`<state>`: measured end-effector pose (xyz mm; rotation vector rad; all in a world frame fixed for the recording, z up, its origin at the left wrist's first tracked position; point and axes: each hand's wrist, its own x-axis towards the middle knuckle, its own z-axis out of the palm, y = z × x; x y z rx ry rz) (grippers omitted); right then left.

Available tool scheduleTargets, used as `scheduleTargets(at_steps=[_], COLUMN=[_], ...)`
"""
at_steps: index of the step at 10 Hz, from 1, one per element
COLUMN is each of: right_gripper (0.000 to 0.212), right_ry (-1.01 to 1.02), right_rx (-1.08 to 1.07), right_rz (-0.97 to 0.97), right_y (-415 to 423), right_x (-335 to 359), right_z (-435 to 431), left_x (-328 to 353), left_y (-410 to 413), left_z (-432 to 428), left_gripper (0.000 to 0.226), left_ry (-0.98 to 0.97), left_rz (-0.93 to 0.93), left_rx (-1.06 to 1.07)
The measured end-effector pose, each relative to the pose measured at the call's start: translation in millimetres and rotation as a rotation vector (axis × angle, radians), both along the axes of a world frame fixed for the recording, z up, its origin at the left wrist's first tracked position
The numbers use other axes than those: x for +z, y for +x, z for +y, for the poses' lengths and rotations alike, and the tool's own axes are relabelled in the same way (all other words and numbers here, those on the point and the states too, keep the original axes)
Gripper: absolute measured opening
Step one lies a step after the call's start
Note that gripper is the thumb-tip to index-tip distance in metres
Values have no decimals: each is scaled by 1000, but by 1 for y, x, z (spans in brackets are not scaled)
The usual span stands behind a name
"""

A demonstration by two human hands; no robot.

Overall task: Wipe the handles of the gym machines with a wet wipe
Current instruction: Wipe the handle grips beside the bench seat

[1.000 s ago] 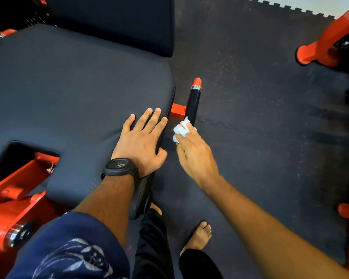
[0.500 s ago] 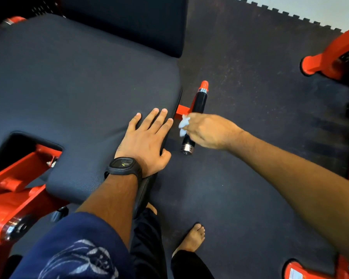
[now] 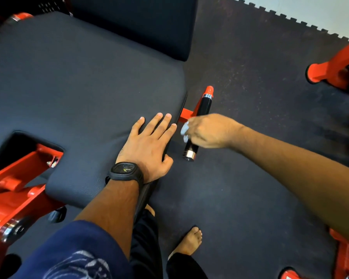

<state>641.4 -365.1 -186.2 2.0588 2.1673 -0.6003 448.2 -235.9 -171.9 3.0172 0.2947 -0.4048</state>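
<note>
The right hand wraps its fingers round the black handle. The wet wipe, soft and limp, is bunched beneath them and pokes out at the fingertips. The handle looks rigid and fixed, so wrapping and sliding should suit it. The left hand lies flat with straight fingers on the seat pad.

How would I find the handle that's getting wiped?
Start at the big dark seat pad. Just off its right edge, a short handle sticks out on an orange bracket, gripped by the right hand through a white wipe. It alone is black with an orange tip.
</note>
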Motion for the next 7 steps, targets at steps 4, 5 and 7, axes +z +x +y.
scheduleTargets(at_steps=[4,5,7], right_gripper=[33,34,24], right_ry=[19,-49,-42], right_rx=[-214,-206,-773], right_rz=[-261,-219,-132], right_y=[21,4,-19], right_x=[-14,-23,-32], right_z=[11,6,15], left_x=[1,1,1], left_y=[-1,0,0], left_z=[0,0,0], left_gripper=[81,81,81], left_ry=[-4,-10,-18], left_rz=[0,8,24], left_rx=[-1,0,-1])
